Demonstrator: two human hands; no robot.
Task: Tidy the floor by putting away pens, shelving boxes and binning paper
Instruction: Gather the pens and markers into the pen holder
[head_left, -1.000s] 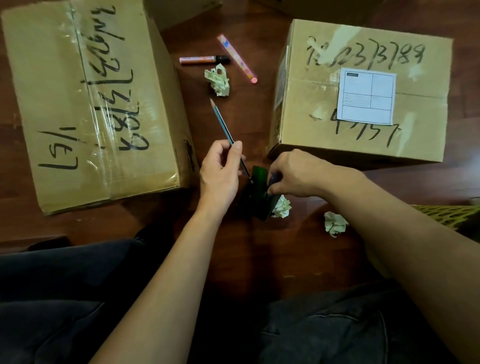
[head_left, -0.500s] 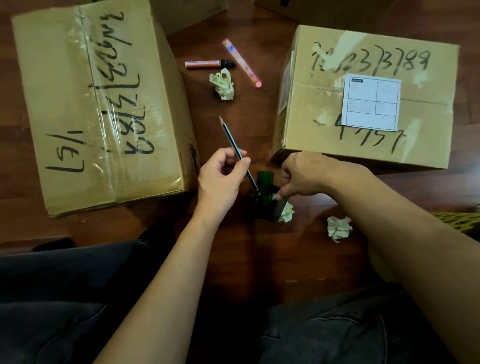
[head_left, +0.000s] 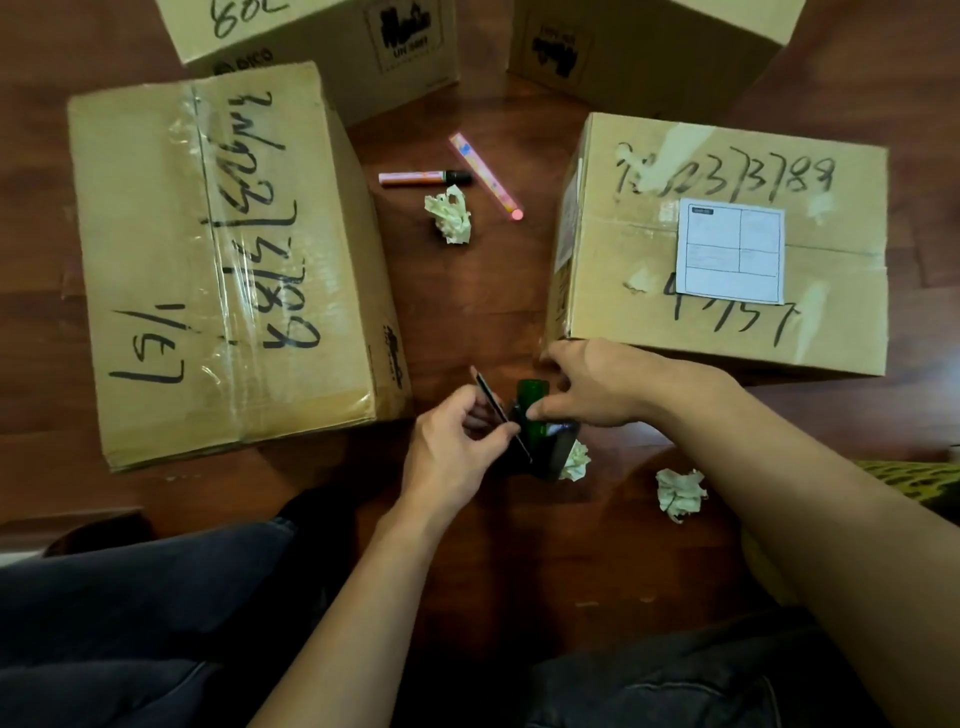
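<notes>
Two taped cardboard boxes, the left box (head_left: 223, 260) and right box (head_left: 722, 244), wall in a strip of glossy wooden floor (head_left: 467, 312) between them. My right hand (head_left: 597, 384) pinches the rim of the dark green holder (head_left: 540, 431); my left hand (head_left: 457, 447) pinches a thin pencil (head_left: 501, 410), slanted against it. Crumpled paper (head_left: 449, 215) lies near a marker (head_left: 423, 177) and a pen (head_left: 485, 174).

View: head camera, sole view
Faces: forward and steeply down onto the wooden floor (head_left: 467, 312)
Nearness: close, above the person's lap and forearms
</notes>
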